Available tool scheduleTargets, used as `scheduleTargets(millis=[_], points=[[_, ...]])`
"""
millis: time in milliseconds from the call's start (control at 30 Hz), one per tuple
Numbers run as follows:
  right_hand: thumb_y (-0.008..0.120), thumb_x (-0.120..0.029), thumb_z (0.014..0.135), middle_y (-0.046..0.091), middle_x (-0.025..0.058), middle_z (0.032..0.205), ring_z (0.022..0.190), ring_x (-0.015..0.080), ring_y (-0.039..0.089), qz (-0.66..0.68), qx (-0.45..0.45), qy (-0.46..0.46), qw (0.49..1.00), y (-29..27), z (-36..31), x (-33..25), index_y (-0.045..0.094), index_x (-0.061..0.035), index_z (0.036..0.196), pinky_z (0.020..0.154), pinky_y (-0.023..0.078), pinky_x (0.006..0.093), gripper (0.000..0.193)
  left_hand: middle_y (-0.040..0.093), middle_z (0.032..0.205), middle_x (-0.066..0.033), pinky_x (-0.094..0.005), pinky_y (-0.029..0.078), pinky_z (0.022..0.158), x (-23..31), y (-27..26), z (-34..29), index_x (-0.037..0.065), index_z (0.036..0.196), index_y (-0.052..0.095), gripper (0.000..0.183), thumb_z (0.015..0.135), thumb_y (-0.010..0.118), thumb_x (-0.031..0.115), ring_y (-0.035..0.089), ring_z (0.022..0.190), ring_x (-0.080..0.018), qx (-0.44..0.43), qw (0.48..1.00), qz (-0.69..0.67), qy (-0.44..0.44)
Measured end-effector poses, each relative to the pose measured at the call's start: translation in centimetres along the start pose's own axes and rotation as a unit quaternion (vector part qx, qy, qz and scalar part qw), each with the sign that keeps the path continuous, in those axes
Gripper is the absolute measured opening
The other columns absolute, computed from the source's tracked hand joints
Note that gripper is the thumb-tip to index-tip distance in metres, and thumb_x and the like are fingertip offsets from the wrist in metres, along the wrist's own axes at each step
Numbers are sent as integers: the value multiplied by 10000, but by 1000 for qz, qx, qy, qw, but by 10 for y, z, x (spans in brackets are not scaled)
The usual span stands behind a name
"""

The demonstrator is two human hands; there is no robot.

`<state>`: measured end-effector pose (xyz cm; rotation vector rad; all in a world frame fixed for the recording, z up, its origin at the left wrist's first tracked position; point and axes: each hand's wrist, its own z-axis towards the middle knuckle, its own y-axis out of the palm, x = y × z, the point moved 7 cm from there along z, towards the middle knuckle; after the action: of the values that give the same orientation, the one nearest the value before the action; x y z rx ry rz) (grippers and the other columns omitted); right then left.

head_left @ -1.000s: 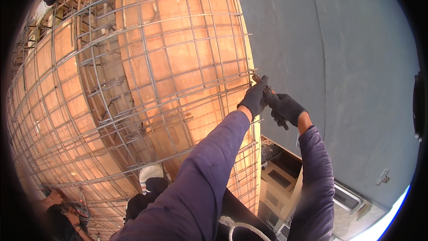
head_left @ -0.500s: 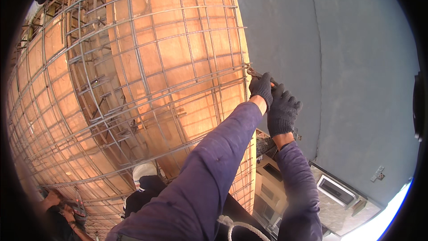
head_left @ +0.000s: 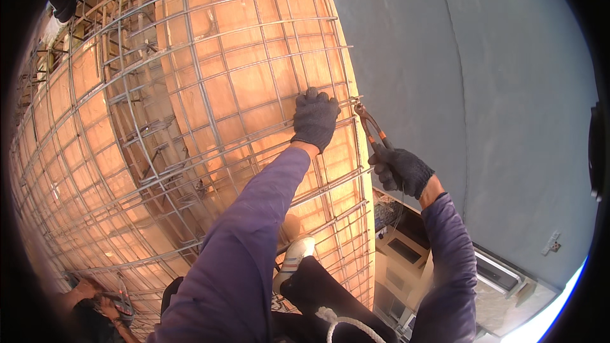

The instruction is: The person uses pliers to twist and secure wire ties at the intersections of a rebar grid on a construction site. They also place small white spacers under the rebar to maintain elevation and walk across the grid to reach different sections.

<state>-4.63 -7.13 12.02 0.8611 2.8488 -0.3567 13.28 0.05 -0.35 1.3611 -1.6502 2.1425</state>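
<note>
A grid of steel rebar [head_left: 192,44] lies over orange-lit plywood boards [head_left: 232,32]. My left hand [head_left: 316,116], in a dark knitted glove, is closed over a bar close to the boards' right edge. Just right of it, my right hand [head_left: 405,170], gloved too, grips a pair of pincers [head_left: 368,122] with orange marks on the handles. The pincers' jaws are at a bar end sticking out past the edge; what they bite there is too small to tell. A thin wire hangs below my right hand.
A grey wall [head_left: 515,89] rises right of the boards, across a gap that drops to a lower level. My white shoe [head_left: 297,257] stands on the grid, and a white rope [head_left: 352,324] hangs at my waist. Another person's hands [head_left: 86,291] are at the lower left.
My left hand has moved left from beside my right hand onto the grid. My right hand has lowered slightly, and the pincers show in full. My shoe has come into view below.
</note>
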Motion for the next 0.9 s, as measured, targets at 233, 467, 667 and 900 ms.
scheduleTargets(millis=[233, 467, 667, 900], points=[[582, -345, 1088, 610, 24, 732, 529, 108, 565, -44, -21, -19, 999, -4, -1, -8, 609, 7, 1114, 453, 481, 272, 354, 745, 836, -107, -499, 421, 904, -6, 28, 30, 113, 937, 799, 144, 893, 678, 176, 648, 975, -316, -125, 988, 72, -61], [571, -352, 1075, 673, 83, 783, 570, 151, 650, -229, 47, -45, 971, -22, -11, -34, 577, 5, 1194, 472, 576, 327, 377, 745, 843, -93, -510, 406, 939, -5, 25, 11, 121, 911, 773, 114, 905, 690, 200, 647, 1022, -306, -22, 998, 16, -63], [472, -386, 1137, 504, -23, 805, 554, 57, 438, 528, -370, -44, 763, 59, 16, 41, 575, -2, 1237, 453, 382, 246, 410, 748, 856, -84, -529, 395, 922, -7, 23, 13, 126, 893, 765, 127, 923, 681, 217, 633, 1033, -298, -46, 996, 12, -69], [464, -381, 1140, 416, -19, 810, 538, 44, 406, 654, -446, -60, 609, 63, 25, 48, 529, 85, 1243, 420, 368, 212, 481, 754, 920, -101, -505, 383, 958, -8, 23, 12, 104, 967, 775, 250, 995, 604, 284, 637, 1026, -307, -52, 998, 18, -33]])
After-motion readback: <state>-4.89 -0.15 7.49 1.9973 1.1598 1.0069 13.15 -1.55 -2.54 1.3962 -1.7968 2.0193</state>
